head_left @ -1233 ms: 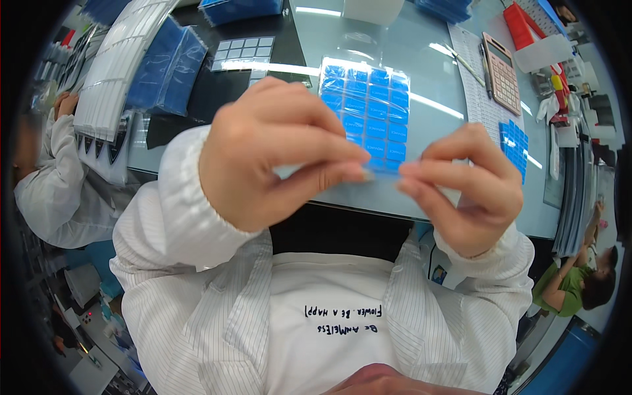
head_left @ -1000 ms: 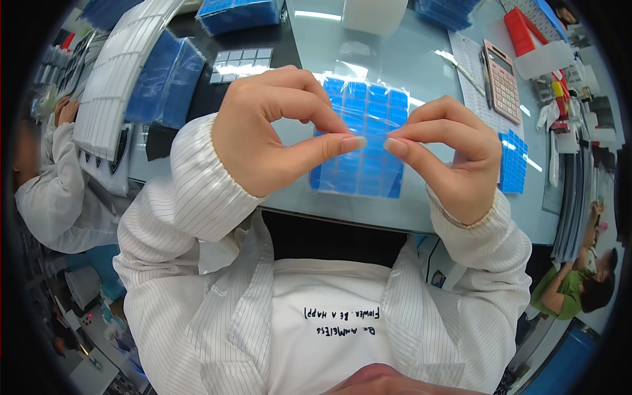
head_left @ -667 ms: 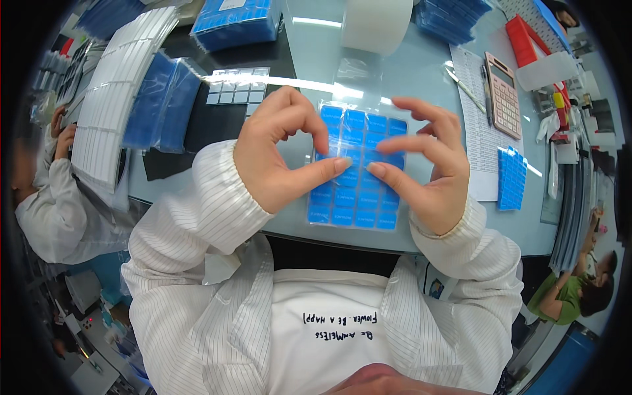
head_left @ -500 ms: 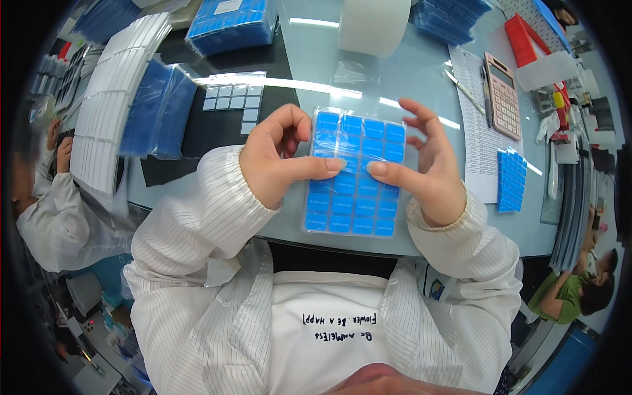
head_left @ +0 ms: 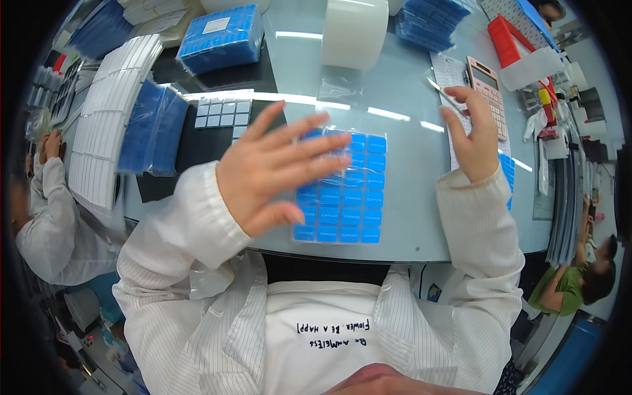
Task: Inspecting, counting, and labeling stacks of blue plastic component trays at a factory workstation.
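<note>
Hovering, fingers spread: left hand [head_left: 270, 171] is palm-down over the left part of the blue pack [head_left: 352, 197], motion-blurred, nothing visibly gripped. Can't tell if the fingertips touch it. Right hand [head_left: 475, 141] is off to the right, thumb and index apart, at the slim white tool [head_left: 438, 87]; can't tell if they make contact.

Blue pack lies flat on the surface [head_left: 411, 204], near the front edge, centred on the wearer: 4 columns x 6 rows of blue pieces under shiny clear film. Flat and central probably so both hands reach all of it.

Just beyond: clear film strip [head_left: 341, 85], then the wide white roll [head_left: 355, 33] standing in line with the pack, likely so film pays out straight.

Right: tool lies over the printed paper [head_left: 442, 66], calculator [head_left: 484, 76] beside it; probably parked there for quick reach. 1 smaller blue sheet [head_left: 508, 172] sits below the calculator.

Left: grey-square sheet [head_left: 224, 112] on the black mat [head_left: 158, 181], maybe for contrast. Bagged blue stack [head_left: 155, 131] and white strips [head_left: 108, 125] farther left. 1 labelled blue block [head_left: 220, 39] at the back.
</note>
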`<state>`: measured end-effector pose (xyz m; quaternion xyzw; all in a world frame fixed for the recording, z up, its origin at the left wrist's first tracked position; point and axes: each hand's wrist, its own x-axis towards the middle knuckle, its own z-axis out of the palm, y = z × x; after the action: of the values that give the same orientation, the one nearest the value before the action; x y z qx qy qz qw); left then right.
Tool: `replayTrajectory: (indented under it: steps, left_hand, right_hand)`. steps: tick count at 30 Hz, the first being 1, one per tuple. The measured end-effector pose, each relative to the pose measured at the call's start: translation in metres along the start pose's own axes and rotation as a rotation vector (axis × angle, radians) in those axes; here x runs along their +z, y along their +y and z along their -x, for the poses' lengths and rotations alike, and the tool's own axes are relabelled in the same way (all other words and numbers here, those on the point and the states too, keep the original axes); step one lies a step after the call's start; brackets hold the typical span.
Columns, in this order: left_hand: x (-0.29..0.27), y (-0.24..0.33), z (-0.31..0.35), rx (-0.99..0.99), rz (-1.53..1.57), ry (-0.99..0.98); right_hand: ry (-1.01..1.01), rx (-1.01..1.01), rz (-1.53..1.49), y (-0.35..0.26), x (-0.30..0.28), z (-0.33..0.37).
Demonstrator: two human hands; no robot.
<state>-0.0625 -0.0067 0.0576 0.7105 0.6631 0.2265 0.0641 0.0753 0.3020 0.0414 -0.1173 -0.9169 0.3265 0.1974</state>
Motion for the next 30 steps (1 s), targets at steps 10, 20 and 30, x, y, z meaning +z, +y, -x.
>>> replayTrajectory:
  steps: [10, 20, 30]
  left_hand:
    - [0.027, -0.072, -0.057, -0.596, 0.564, 0.467]
    - [0.028, -0.086, -0.066, -0.521, 0.453, 0.47]
    - [0.046, -0.101, -0.077, -0.858, -0.105, 0.426]
  right_hand:
    - [-0.064, -0.148, 0.956, 0.066, 0.013, -0.023]
    - [-0.013, -0.263, 0.761, 0.05, 0.007, -0.029]
    - [0.118, -0.088, -0.294, -0.021, 0.057, -0.066]
